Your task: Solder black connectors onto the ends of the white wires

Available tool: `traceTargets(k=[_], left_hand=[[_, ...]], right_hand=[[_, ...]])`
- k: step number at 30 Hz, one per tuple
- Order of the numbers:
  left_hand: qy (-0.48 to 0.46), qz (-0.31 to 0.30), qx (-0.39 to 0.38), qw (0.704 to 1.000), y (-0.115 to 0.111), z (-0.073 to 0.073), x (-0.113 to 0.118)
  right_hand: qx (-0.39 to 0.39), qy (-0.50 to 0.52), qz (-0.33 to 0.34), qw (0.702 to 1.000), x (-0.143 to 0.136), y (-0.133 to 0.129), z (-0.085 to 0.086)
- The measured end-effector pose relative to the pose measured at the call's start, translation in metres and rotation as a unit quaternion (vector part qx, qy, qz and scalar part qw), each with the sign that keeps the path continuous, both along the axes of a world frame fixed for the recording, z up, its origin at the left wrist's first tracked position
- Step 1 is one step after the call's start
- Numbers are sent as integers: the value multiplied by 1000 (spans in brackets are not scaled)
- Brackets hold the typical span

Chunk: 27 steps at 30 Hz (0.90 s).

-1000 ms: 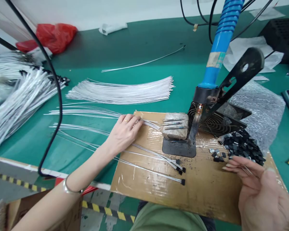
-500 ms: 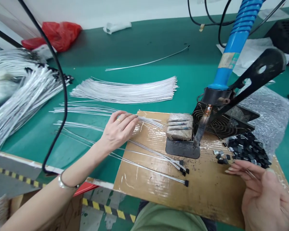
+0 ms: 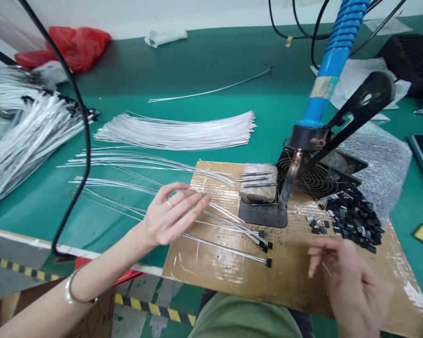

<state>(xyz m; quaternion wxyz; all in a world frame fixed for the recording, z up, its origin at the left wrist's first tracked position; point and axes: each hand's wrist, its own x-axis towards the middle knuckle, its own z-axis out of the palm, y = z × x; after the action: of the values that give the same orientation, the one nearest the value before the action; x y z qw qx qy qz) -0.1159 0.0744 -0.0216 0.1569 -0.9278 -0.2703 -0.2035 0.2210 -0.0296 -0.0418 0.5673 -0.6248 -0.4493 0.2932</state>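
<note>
My left hand (image 3: 178, 215) pinches a few thin white wires (image 3: 227, 212); their ends stick out past the fingertips over the cardboard (image 3: 218, 277). Below those fingers lie several white wires tipped with small black connectors (image 3: 268, 263). More loose white wires (image 3: 151, 159) run onto the board just beyond the hand. My right hand (image 3: 354, 281), smeared by motion, hovers above the board with curled fingers and a thin wire-like strand (image 3: 326, 269) showing at them. Close by it sits a heap of small black connectors (image 3: 357, 218), with a few (image 3: 317, 224) set apart to the left.
A soldering iron with a blue sleeve (image 3: 329, 70) points down in a black stand beside a pale block (image 3: 259, 183) carrying thin metal pins. Behind it is a fan (image 3: 303, 173). A wire bundle (image 3: 179, 131) lies farther back. A black cable (image 3: 84, 122) hangs at left.
My left hand has moved towards me, drawing a few wires away from the loose group. My right hand has shifted left over the cardboard. The view has turned slightly.
</note>
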Motion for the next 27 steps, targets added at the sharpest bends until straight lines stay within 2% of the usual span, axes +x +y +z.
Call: traceTargets(k=[2,5,7,12,14,16,18,21,23,25,27], left_hand=[[1,-34,-3,999,-10,3,8],[4,-67,-24,997,-20,9,20],[22,-83,-24,996,-24,13,26],[10,-108,15,994,-27,17,36],[-24,-106,-12,994,-29,19,43],[-87,-80,-98,988,-32,22,53],[-142,-46,-241,959,-37,28,66],[-156,-28,-421,893,-45,36,82],[-160,0,-494,855,-47,39,88],[-181,54,-545,817,-47,39,92],[-216,112,-585,774,-44,37,96]], right_hand=[[-35,48,112,992,-15,0,8],[-95,90,238,962,-39,6,19],[-111,117,266,950,-52,11,23],[-152,113,251,949,-62,17,23],[-146,100,269,947,-58,17,22],[-131,68,298,943,-55,17,22],[-110,25,324,939,-52,17,23],[-85,-20,340,936,-50,16,23],[-80,-30,334,939,-48,15,24],[-77,-33,318,944,-41,14,22],[-62,-56,274,958,-28,13,19]])
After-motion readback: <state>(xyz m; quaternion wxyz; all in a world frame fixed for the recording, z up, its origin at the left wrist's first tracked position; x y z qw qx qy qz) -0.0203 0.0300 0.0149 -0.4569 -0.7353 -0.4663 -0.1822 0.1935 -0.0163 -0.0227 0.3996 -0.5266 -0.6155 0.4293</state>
